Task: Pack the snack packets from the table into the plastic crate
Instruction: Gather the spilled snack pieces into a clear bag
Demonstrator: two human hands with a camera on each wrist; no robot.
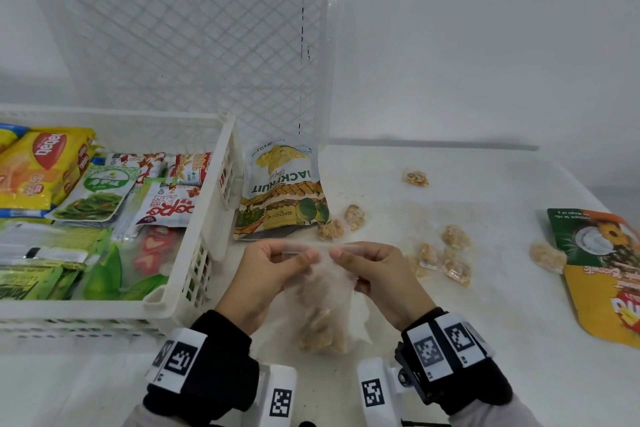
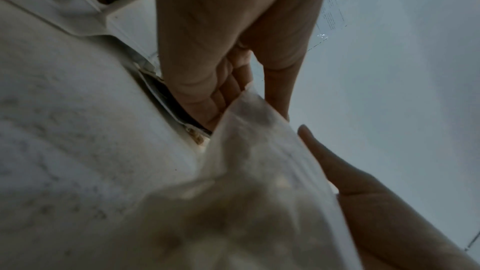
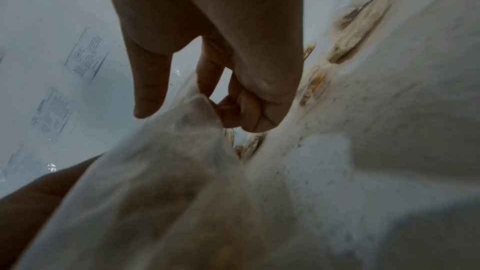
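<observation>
Both hands hold a clear plastic bag point(image 1: 323, 302) of small brown snack pieces just above the table, near its front edge. My left hand point(image 1: 273, 270) pinches the bag's top edge on the left, my right hand point(image 1: 370, 270) pinches it on the right. The bag point(image 2: 249, 182) hangs blurred below the fingers in the left wrist view, and the bag point(image 3: 166, 182) fills the lower left of the right wrist view. The white plastic crate point(image 1: 204, 204) stands to the left, holding several packets. A jackfruit chips packet point(image 1: 282, 191) lies beside the crate's right wall.
Several small clear snack packets point(image 1: 446, 256) lie scattered right of my hands. A green packet point(image 1: 588, 236) and a yellow packet point(image 1: 609, 302) lie at the table's right edge. A second white crate point(image 1: 194, 45) leans upright against the back wall.
</observation>
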